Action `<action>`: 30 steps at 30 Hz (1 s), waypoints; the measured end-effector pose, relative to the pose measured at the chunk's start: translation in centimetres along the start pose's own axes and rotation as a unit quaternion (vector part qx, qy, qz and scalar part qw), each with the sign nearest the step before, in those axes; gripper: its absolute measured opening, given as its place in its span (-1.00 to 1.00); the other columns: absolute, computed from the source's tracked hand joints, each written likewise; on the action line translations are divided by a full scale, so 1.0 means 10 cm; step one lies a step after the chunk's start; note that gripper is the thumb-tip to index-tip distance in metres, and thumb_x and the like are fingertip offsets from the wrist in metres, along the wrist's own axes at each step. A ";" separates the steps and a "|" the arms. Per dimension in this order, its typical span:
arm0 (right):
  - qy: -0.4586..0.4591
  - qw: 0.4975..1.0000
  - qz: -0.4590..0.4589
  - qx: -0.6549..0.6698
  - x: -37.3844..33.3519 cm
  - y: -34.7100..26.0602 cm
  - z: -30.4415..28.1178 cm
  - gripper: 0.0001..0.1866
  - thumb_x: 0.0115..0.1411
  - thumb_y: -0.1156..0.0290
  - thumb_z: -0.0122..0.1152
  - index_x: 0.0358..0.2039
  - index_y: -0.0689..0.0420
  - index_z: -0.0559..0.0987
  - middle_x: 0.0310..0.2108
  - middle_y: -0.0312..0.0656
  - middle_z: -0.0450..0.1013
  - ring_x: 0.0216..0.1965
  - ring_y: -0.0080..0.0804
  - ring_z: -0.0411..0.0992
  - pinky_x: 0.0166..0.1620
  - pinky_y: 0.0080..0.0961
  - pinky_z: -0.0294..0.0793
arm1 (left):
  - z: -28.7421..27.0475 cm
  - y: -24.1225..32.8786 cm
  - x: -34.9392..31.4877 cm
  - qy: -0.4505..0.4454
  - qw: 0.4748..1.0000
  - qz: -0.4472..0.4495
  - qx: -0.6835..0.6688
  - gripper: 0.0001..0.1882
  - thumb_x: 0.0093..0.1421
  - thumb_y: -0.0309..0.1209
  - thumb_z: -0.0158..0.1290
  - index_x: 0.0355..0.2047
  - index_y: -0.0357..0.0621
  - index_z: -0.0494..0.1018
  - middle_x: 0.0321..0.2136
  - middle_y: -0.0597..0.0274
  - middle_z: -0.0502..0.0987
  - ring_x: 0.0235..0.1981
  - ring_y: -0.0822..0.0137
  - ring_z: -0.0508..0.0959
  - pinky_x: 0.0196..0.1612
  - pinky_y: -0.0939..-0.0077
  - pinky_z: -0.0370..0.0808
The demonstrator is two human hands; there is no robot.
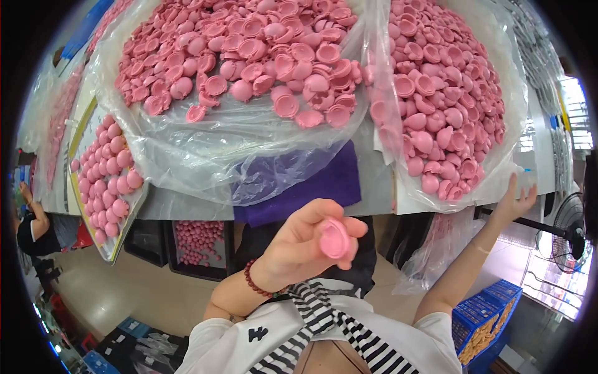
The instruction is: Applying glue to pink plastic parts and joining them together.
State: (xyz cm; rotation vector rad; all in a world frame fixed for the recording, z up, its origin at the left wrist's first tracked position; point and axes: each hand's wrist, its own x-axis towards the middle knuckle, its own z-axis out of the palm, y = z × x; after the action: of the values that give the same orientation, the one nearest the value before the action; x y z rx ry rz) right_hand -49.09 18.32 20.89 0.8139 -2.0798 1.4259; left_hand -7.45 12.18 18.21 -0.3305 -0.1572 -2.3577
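Observation:
A pink hollow half-shell (pixel 334 239) is pinched between the fingers of my left hand (pixel 299 243), held up in front of my chest with its rim and hollow facing me. My right hand (pixel 516 198) is stretched out at the right table edge, fingers spread, beside the clear plastic sheet under the right-hand heap of pink shells (pixel 442 106). Nothing shows in that hand. A larger heap of pink half-shells (pixel 249 50), some cup side up and some domed, lies on clear plastic (pixel 205 162) across the table from me.
A purple cloth (pixel 324 181) lies at the table's front edge. To the left, a tray (pixel 129 235) holds rows of pink balls. Below the table, a black bin (pixel 229 243) holds pink pieces. Blue crates (pixel 464 318) stand lower right, a fan (pixel 570 227) far right. Another person's arm (pixel 38 218) shows far left.

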 end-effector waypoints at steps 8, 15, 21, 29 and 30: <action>-0.331 0.872 -0.360 0.003 -0.83 -1.56 0.01 -0.76 -0.21 0.58 0.26 -0.44 0.19 0.48 -0.43 -0.18 0.41 -0.43 -0.30 0.34 -0.34 -0.45 0.32 | 0.06 0.02 -0.03 0.161 0.962 0.033 0.219 -0.53 0.06 -0.58 0.05 -0.02 -0.19 0.17 0.01 -0.08 0.28 -0.13 0.13 0.48 -0.22 0.47 0.55; -0.392 0.872 -0.260 -0.138 -1.04 -1.70 -0.03 -0.73 -0.22 0.48 0.30 -0.42 0.20 0.52 -0.43 -0.20 0.33 -0.37 -0.26 0.30 -0.28 -0.38 0.30 | 0.19 0.08 -0.04 0.127 0.934 0.082 0.322 -0.56 0.02 -0.64 0.06 -0.07 -0.31 0.21 -0.05 -0.15 0.33 -0.18 0.23 0.50 -0.21 0.44 0.55; -0.441 0.858 -0.126 0.232 -1.10 -1.97 -0.28 -0.71 -0.36 0.55 0.37 -0.49 0.19 0.57 -0.52 -0.20 0.46 -0.49 -0.42 0.42 -0.43 -0.54 0.40 | 0.27 0.13 -0.02 0.134 0.861 0.053 0.488 -0.58 -0.04 -0.73 0.07 -0.10 -0.42 0.33 -0.06 -0.07 0.37 -0.17 0.34 0.48 -0.18 0.55 0.49; -0.517 0.756 -0.189 0.354 -1.44 -2.09 0.02 -0.65 -0.26 0.53 0.39 -0.35 0.23 0.56 -0.37 -0.16 0.48 -0.44 -0.37 0.47 -0.40 -0.61 0.43 | 0.27 0.08 -0.02 0.125 0.772 0.076 0.618 -0.61 -0.10 -0.70 0.13 -0.18 -0.39 0.43 -0.18 -0.02 0.46 -0.32 0.35 0.55 -0.26 0.59 0.51; -0.515 0.759 -0.195 0.347 -1.45 -2.08 0.01 -0.64 -0.26 0.53 0.39 -0.35 0.23 0.55 -0.37 -0.16 0.48 -0.44 -0.37 0.47 -0.40 -0.61 0.43 | 0.27 0.08 -0.03 0.125 0.743 0.073 0.654 -0.62 -0.10 -0.68 0.15 -0.20 -0.37 0.45 -0.21 -0.01 0.48 -0.34 0.35 0.56 -0.27 0.59 0.52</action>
State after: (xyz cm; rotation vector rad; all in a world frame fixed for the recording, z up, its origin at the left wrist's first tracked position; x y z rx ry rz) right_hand -24.17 15.36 24.45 2.6531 -1.6886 1.6739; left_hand -6.19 12.34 20.76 0.6380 -1.4706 -1.5725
